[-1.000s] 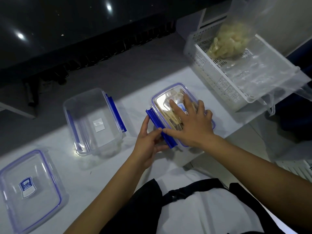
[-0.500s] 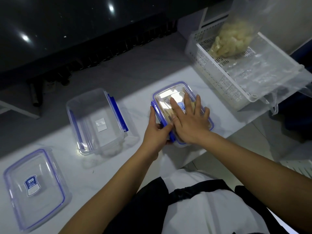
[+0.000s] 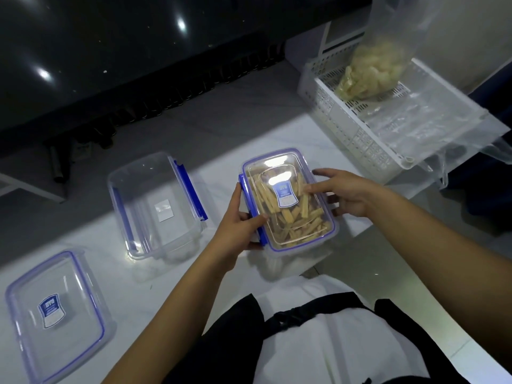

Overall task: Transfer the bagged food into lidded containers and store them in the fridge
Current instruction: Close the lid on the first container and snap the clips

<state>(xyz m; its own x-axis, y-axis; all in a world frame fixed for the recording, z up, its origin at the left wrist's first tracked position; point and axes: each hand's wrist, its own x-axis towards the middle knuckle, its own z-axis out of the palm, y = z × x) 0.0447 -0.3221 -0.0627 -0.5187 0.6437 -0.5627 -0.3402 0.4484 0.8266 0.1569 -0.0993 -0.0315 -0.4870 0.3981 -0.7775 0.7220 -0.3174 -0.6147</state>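
A clear lidded container [image 3: 288, 200] with blue clips, filled with pale stick-shaped snacks, sits on the white table near its front edge. My left hand [image 3: 238, 225] grips its left side, thumb on the lid beside the blue clip. My right hand [image 3: 343, 195] curls round the container's right side, a finger lying across the lid. An empty open container [image 3: 158, 206] stands to the left. Its loose lid [image 3: 55, 314] lies at the far left. A clear bag of pale crackers [image 3: 371, 70] rests in a white basket [image 3: 357, 131] at the back right.
An empty clear plastic bag [image 3: 432, 120] lies spread over the basket and hangs off its right side. A dark glossy surface fills the back. The white table [image 3: 277, 139] ends just behind the container, where a lower floor area shows.
My right hand has left the top of the lid and gone to the container's right side. My left hand has pressed the blue clip down and now holds the left side.
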